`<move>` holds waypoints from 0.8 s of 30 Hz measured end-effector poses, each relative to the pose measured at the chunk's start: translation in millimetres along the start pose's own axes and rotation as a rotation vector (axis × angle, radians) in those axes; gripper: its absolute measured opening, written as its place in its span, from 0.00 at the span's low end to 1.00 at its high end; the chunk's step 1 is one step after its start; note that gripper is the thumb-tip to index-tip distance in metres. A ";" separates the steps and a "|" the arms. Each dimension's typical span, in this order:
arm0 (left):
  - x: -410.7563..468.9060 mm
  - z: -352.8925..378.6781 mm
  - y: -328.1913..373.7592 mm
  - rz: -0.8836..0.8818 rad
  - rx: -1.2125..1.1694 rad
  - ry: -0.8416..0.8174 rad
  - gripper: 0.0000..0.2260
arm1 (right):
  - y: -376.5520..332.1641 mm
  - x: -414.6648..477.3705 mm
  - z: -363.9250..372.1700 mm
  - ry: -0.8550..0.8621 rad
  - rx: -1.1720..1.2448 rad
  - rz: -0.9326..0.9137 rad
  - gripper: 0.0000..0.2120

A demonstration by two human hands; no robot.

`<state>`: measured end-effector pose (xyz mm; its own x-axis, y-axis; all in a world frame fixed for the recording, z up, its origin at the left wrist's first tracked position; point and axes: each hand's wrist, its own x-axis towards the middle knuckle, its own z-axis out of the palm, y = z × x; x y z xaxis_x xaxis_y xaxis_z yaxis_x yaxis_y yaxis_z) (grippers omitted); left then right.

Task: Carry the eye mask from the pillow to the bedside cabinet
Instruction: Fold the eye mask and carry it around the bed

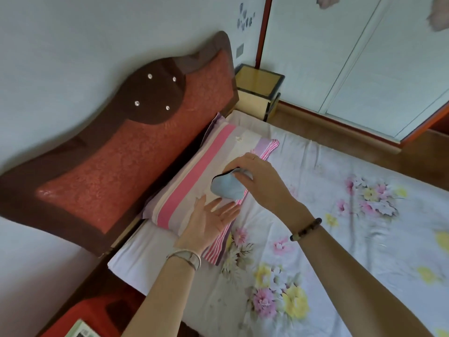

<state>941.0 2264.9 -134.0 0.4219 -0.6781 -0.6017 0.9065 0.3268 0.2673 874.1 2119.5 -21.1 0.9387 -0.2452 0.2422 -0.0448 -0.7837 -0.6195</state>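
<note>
The eye mask point(227, 187), light blue with a dark edge, hangs just above the striped pink and lilac pillow point(194, 188). My right hand point(257, 181) is shut on its upper end, pinching it from above. Just below the mask, my left hand point(209, 221) hovers over the pillow's near part, palm up and fingers spread, holding nothing. A yellow-topped bedside cabinet point(258, 85) with a dark rim stands beyond the far end of the headboard, near the wall.
The red and brown padded headboard point(126, 147) runs along the pillow's left side. A floral sheet point(340, 227) covers the bed. A red surface point(80, 319) with a booklet lies at the bottom left. Wardrobe doors point(364, 57) and wooden floor are at the right.
</note>
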 end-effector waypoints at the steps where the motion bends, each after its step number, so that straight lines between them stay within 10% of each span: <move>1: -3.4 2.1 -4.3 -0.016 -0.035 -0.023 0.24 | -6.8 -12.5 -5.6 -0.021 0.002 -0.039 0.12; 10: -24.0 20.6 1.1 -0.012 0.140 0.117 0.22 | -43.0 -110.0 -2.9 -0.180 -0.064 -0.112 0.09; 24: -50.0 0.0 -0.6 -0.033 0.547 -0.266 0.26 | -22.1 -71.9 22.8 0.114 -0.021 0.323 0.09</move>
<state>919.4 2298.7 -104.0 0.3187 -0.8466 -0.4263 0.7658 -0.0351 0.6421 815.4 2167.5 -41.9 0.8305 -0.5441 0.1190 -0.3415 -0.6663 -0.6629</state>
